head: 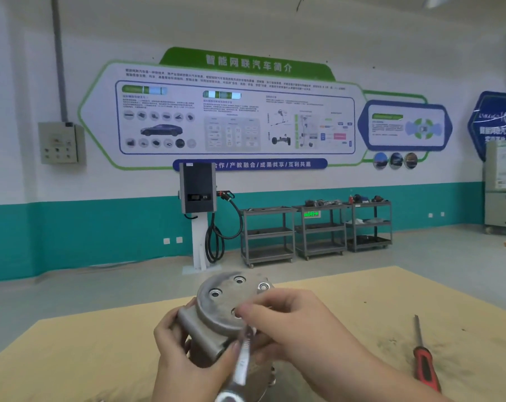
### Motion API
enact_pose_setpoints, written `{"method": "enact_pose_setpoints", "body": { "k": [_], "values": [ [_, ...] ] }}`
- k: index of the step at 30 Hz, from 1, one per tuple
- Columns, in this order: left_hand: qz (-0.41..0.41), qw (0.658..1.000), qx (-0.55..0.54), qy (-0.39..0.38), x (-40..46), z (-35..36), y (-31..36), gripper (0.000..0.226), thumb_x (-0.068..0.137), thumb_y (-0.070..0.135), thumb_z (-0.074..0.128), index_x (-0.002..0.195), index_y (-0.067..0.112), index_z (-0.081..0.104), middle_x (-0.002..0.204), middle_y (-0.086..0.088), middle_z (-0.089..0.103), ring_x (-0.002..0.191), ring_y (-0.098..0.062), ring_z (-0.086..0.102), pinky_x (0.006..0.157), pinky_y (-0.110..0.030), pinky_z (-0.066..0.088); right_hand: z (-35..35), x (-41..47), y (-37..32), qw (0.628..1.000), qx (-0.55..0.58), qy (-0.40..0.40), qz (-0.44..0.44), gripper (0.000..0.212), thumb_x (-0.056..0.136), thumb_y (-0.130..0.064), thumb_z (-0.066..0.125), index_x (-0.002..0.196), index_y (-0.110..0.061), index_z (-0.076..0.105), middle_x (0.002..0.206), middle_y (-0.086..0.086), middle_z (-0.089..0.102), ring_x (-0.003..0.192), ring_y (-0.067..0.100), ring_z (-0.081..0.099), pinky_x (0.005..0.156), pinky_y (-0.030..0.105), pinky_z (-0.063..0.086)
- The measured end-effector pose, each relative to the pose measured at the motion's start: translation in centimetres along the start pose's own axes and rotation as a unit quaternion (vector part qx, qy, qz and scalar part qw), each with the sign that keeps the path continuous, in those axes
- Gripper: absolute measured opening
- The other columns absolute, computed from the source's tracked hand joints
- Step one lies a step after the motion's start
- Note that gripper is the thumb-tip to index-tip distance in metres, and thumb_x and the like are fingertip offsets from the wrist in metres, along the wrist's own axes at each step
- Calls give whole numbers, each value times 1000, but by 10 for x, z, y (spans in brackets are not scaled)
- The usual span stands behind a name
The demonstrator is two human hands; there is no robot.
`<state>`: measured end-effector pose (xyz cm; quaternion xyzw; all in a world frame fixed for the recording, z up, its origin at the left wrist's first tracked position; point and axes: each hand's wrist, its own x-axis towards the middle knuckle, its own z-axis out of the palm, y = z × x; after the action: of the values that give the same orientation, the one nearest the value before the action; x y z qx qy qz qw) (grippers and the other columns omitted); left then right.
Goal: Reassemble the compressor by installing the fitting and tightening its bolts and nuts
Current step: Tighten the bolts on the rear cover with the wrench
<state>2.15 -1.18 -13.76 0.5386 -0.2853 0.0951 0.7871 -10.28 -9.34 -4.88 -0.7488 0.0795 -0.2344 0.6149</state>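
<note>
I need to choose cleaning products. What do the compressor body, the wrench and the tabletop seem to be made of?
Compressor body: probably cast aluminium; dull, mottled grey.
Wrench: likely polished or chromed steel; bright and reflective.
Tabletop: seemingly pale wood or fibreboard; matte tan.

Bright, even indoor light; soft focus and wide-angle bend throughout.

A ceiling lamp (437, 0) glows at the top edge, washing the white wall flat with hardly a shadow. Glare whitens patches on the wall poster (234, 114), whose small print is too soft to read. The wrench (241, 364) near the lower edge smears with blur, and the hands around it look soft. Straight lines bow toward the edges: the conduit pipe (58, 59) leans, and the tabletop (86, 352) edges splay outward.
</note>
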Motion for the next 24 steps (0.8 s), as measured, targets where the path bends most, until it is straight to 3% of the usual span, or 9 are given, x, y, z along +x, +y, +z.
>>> {"method": "enact_pose_setpoints", "body": {
  "k": [2,5,8,11,14,16,18,21,24],
  "values": [
    [2,1000,13,0,0,2,1,89,19,47,84,93,65,38,111,38,58,103,-7,62,96,-41,49,1,-9,-2,991,130,21,35,13,85,2,67,95,-2,60,63,18,66,56,30,66,51,33,55],
    [-9,1000,12,2,0,1,-1,91,20,40,82,98,53,37,111,38,53,99,3,56,98,-44,47,-5,-20,-9,964,244,34,97,21,90,9,59,101,2,43,56,20,60,43,28,61,35,27,47],
    [-19,1000,19,3,-1,1,2,94,24,34,84,105,42,37,114,35,51,100,1,56,101,-46,46,-21,-21,-18,972,187,16,142,4,95,4,54,93,3,50,54,13,58,38,17,55,32,16,36],
    [-30,999,31,3,1,0,-1,98,43,3,93,116,29,33,113,32,51,99,-10,57,105,-48,43,-33,-18,-28,975,135,3,176,6,96,1,54,91,2,56,56,11,58,38,13,52,31,13,30],
    [-32,999,29,1,3,-3,-5,95,49,-10,90,116,28,34,112,32,52,97,2,54,104,-46,42,-42,-15,-36,982,82,-21,169,8,97,-6,56,91,-3,61,63,10,61,44,16,56,34,17,35],
    [-36,999,24,-7,2,-5,-6,93,49,-8,90,111,34,35,112,32,52,98,1,54,105,-47,42,-52,-10,-39,990,0,-34,136,16,98,-19,57,86,-14,66,66,5,63,50,16,59,42,22,41],
    [-27,999,16,-13,2,-4,-3,92,43,2,93,106,36,36,114,32,51,102,-10,57,106,-49,42,-63,0,-41,978,-189,2,85,32,96,-41,54,75,-22,68,57,-4,58,47,9,52,46,23,39],
    [-27,999,10,-35,1,-5,0,101,25,36,86,112,38,35,118,32,52,113,-20,56,107,-50,41,-74,25,-40,878,-470,94,-10,61,87,-69,40,56,-18,53,43,-5,40,40,11,38,48,25,38],
    [-35,998,7,-48,5,-10,-2,101,21,48,80,114,42,41,119,31,53,123,-18,53,108,-44,40,-78,49,-33,823,-555,112,-53,58,94,-59,40,52,-20,46,39,-3,34,41,14,36,50,27,37]
  ]
}}
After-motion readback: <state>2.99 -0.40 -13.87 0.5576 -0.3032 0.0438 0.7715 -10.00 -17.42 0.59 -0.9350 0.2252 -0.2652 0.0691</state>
